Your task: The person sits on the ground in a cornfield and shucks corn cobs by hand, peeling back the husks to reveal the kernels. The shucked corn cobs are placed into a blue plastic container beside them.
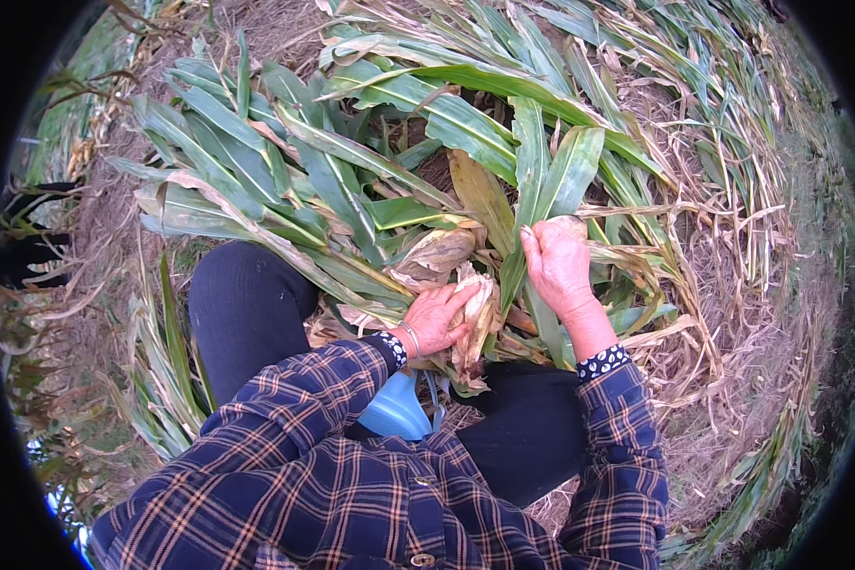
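My left hand (438, 320) lies on a corn ear in a dry husk (479, 320), its fingers spread over the left side of the husk. To the right and a little higher, my right hand (559, 267) is closed in a fist around green corn leaves (550, 171), which stick up past the thumb. A pale, rounded end (568, 226) shows just behind the knuckles; what it belongs to cannot be told. Another husked ear (436, 253) rests just above my left hand, among stalks and leaves. The leaf bases under both hands are partly hidden.
Cut corn stalks with green leaves (221, 157) are heaped at the upper left. More stalks and leaves (712, 92) curve along the upper right, over ground strewn with dry plant litter (762, 356). A light blue plastic object (399, 410) sits between my legs.
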A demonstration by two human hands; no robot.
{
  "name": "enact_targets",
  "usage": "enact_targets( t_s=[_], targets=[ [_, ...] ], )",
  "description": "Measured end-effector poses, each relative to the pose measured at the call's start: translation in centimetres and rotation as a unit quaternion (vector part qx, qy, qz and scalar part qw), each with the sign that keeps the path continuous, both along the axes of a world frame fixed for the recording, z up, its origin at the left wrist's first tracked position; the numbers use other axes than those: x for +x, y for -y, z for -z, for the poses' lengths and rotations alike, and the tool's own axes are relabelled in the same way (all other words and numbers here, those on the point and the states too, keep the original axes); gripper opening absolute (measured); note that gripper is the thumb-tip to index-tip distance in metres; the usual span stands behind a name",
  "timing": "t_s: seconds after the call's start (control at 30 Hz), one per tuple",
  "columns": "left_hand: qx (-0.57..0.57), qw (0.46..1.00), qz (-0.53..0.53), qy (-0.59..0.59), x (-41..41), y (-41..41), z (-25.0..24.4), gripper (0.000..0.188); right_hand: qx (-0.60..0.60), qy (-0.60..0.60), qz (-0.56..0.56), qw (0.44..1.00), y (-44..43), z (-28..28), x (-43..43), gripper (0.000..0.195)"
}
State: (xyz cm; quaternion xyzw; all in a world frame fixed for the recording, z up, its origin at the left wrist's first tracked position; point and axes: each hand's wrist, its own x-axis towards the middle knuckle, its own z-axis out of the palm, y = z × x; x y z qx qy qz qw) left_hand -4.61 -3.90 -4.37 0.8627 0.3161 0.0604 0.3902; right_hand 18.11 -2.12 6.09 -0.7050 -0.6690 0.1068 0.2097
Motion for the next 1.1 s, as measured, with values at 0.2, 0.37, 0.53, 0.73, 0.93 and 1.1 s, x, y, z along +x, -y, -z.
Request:
enact_targets(
  t_s=[0.2,0.37,0.53,0.73,0.93,1.1],
  targets=[
    [0.048,0.969,-0.204,0.133,-1.4,-2.8,-3.2,0.015,0.023,-0.117,-0.082,0.989,5.3,-1.8,-9.2,0.019],
    [-0.258,0.859,-0.366,0.248,-5.9,-4.3,-7.8,0.01,0.062,-0.211,-0.127,0.967,6.5,-4.6,-14.4,0.021],
    [-0.204,0.874,-0.363,0.251,-6.5,-5.7,-8.4,0.015,-0.039,-0.438,-0.061,0.896,3.4,-2.6,-9.8,0.027],
    [-0.038,0.947,-0.175,0.268,-1.3,-6.5,-9.5,0.022,-0.032,-0.618,0.079,0.782,1.0,3.9,-3.6,0.026],
    [-0.142,0.954,-0.103,0.244,5.8,-6.9,-7.8,0.045,0.023,-0.64,0.101,0.761,0.8,4.3,-3.1,0.021],
    [-0.084,0.97,-0.105,0.202,8.1,-7.2,-7.7,0.034,0.07,-0.654,0.135,0.741,1.3,4.9,-2.0,0.018]
  ],
)
